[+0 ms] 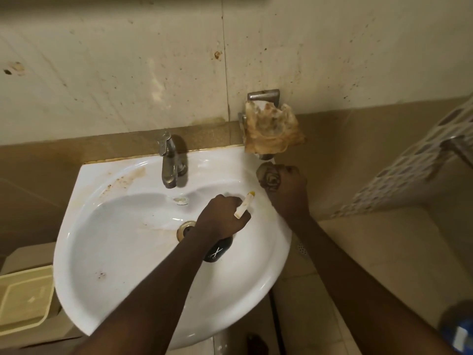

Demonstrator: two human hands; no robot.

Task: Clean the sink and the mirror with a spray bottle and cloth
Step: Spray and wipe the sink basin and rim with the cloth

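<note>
The white sink hangs on the wall, with brown stains on its left rim and round the drain. My left hand hovers over the basin just right of the drain and grips a black spray bottle. Its cream nozzle has a yellow tip and points up and to the right. My right hand sits at the sink's right back rim, fist closed round a crumpled brown cloth. The mirror is out of view.
A metal tap stands at the back of the sink. A wall-mounted holder with a crusted brownish mass is above my right hand. A beige plastic tray sits left, a white lattice basket right, a blue object bottom right.
</note>
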